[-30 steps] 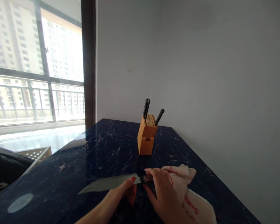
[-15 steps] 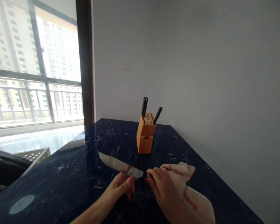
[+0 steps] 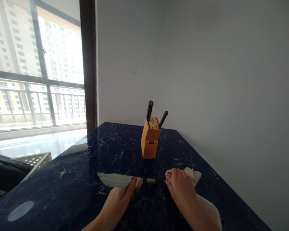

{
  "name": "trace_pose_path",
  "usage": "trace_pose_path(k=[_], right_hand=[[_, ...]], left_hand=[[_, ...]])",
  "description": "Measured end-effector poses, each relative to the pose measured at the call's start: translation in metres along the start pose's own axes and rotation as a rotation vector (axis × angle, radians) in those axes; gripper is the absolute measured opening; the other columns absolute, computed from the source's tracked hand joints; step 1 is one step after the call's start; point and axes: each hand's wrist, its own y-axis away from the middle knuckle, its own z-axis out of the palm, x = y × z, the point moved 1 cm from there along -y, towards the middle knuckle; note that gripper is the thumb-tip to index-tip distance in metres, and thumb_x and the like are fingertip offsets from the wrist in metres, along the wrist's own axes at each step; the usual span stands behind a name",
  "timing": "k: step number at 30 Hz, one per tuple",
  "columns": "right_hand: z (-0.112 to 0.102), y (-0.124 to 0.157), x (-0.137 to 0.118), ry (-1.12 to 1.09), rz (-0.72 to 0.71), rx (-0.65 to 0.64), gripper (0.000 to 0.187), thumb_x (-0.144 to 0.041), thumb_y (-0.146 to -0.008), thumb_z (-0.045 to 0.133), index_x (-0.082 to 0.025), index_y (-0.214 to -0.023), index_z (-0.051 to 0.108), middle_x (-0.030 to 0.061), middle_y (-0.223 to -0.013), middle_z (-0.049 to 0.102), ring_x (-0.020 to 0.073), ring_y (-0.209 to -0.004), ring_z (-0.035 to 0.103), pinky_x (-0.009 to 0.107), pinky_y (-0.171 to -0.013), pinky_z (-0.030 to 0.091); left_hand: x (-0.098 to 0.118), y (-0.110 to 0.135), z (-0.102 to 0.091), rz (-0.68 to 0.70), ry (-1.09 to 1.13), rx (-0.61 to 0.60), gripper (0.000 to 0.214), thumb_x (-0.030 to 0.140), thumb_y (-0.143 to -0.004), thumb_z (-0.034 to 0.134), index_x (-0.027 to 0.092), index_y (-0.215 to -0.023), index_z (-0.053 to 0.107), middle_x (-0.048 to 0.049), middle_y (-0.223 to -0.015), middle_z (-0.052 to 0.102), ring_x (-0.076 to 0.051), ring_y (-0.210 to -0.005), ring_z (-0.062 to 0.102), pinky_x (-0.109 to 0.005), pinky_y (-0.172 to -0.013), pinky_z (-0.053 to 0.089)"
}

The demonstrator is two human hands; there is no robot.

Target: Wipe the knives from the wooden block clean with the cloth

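Note:
A kitchen knife (image 3: 115, 180) with a wide steel blade and a dark handle lies across my left hand (image 3: 119, 199). The thumb presses on the blade near the handle; the fingers beneath are mostly hidden. The tip points left and the handle points right, free of any grip. To its right, my right hand (image 3: 181, 191) has its fingers curled over a pale pink towel (image 3: 210, 207), bunching its near left part. The hand and forearm cover much of the towel.
A wooden knife block (image 3: 150, 146) with black-handled knives stands beyond my hands on the dark marbled table (image 3: 115, 144). A pale oval patch (image 3: 21, 210) shows at the near left. A wall runs along the right side, and a window (image 3: 38, 80) is at left.
My right hand has let go of the knife handle and moved right onto the towel. The knife, now in my left hand alone, has turned closer to level.

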Motion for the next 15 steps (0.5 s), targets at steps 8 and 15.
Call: trace_pose_path(k=[8,15], right_hand=[[-0.024,-0.008,-0.029,-0.296,0.007,-0.103,0.006,-0.016,-0.081,0.049,-0.02,-0.08,0.053,0.0024,-0.08,0.059,0.0187,-0.078,0.053,0.033,-0.071,0.037],[-0.042,-0.001,-0.066,-0.475,-0.123,-0.226,0.01,-0.016,-0.079,0.053,-0.023,-0.086,0.055,-0.0003,-0.087,0.06,0.0174,-0.084,0.054,0.031,-0.077,0.038]], left_hand=[[0.001,0.003,0.003,0.124,-0.097,-0.036,0.03,0.046,-0.081,0.042,0.028,-0.089,0.065,-0.0006,-0.085,0.066,-0.022,-0.082,0.057,-0.026,-0.077,0.039],[0.008,0.004,0.003,0.17,-0.095,-0.088,0.031,0.043,-0.085,0.036,0.026,-0.089,0.061,-0.0005,-0.085,0.065,-0.019,-0.082,0.057,-0.025,-0.081,0.038]])
